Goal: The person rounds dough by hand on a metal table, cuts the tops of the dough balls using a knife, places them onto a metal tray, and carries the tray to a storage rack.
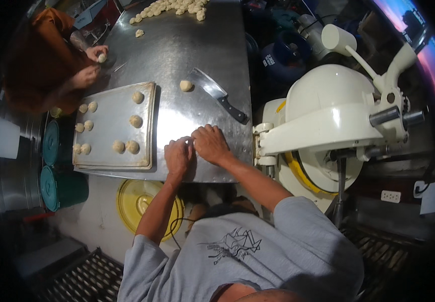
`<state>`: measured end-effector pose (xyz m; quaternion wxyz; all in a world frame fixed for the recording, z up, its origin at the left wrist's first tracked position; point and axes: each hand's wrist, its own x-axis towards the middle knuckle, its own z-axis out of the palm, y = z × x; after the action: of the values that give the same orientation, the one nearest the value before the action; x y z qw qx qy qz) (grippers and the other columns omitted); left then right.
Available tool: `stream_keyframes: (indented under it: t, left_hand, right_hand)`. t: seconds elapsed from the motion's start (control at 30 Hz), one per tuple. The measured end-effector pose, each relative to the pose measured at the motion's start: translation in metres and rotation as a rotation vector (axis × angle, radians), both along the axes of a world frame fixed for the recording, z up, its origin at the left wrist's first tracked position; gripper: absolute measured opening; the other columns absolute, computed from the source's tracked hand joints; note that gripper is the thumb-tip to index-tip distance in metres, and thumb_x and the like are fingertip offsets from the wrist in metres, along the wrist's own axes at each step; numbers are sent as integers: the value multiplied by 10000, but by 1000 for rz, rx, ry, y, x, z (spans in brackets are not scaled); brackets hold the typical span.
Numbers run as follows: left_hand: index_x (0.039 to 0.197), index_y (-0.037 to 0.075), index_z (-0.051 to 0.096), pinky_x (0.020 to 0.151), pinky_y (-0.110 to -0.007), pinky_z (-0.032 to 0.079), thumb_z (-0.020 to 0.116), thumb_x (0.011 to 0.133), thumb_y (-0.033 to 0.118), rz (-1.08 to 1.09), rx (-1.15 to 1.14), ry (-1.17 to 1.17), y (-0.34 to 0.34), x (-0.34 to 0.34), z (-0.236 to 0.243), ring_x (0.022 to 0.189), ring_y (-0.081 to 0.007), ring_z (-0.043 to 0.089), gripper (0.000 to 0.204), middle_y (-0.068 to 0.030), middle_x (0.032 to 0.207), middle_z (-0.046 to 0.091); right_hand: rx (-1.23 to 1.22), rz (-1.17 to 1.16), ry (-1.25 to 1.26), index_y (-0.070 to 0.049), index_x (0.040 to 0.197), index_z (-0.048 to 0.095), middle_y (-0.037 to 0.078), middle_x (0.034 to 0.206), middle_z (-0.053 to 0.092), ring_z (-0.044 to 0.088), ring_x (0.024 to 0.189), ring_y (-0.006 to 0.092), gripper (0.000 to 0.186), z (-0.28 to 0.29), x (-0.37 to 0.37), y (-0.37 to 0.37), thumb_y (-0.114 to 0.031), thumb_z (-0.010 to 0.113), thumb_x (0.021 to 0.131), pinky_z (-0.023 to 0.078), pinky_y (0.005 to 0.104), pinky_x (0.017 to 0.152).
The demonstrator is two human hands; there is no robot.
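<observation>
My left hand (178, 156) and my right hand (211, 144) meet over the near part of the steel table, fingers curled inward and almost touching. A small pale bit shows between them, but the hands hide what they hold. Beyond them sits a single dough ball (186, 85), beside a cleaver (219, 96) with a black handle that lies slantwise. To the left is a metal baking tray (107, 132) carrying several dough balls, some set in pairs.
Many dough pieces (172, 7) cluster at the table's far end. At left, a co-worker's hands (92, 65) hold a dough ball. A large white mixer (328, 110) stands against the right edge. A yellow lidded bucket (142, 204) and green lidded bins (59, 187) stand below.
</observation>
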<state>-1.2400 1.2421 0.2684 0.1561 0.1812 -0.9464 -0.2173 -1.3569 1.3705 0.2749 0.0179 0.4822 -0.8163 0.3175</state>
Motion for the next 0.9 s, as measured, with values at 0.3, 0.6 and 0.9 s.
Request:
stream_keyframes:
  t: [0.3,0.6,0.9]
  left_hand:
    - [1215,116,666,788,-437,454,724,883,112,-54,15,66,-29,44,-8,839,-292,614,337,-81,867,667]
    - [1122,136,691,822,-448,468,720,862,101,-101,6,133,-15,-22,-2,889,-309,639,264,-94,912,694]
    - [1226,93,664,769,-454,479,745,920,168,-48,111,119,-42,49,-21,808,-314,635,325,-121,834,693]
  right_hand:
    - [172,122,-38,-126,887,604,70,947,574,536,979,282,60,1,24,93,-154,616,835,393,443,880]
    - [41,-90,75,-114,942,618,75,945,587,560,971,297,133,-5,8,15,-157,646,819,407,456,872]
    - [115,45,63,-115,916,604,77,927,565,532,923,290,96,-5,33,90,-149,627,829,400,443,853]
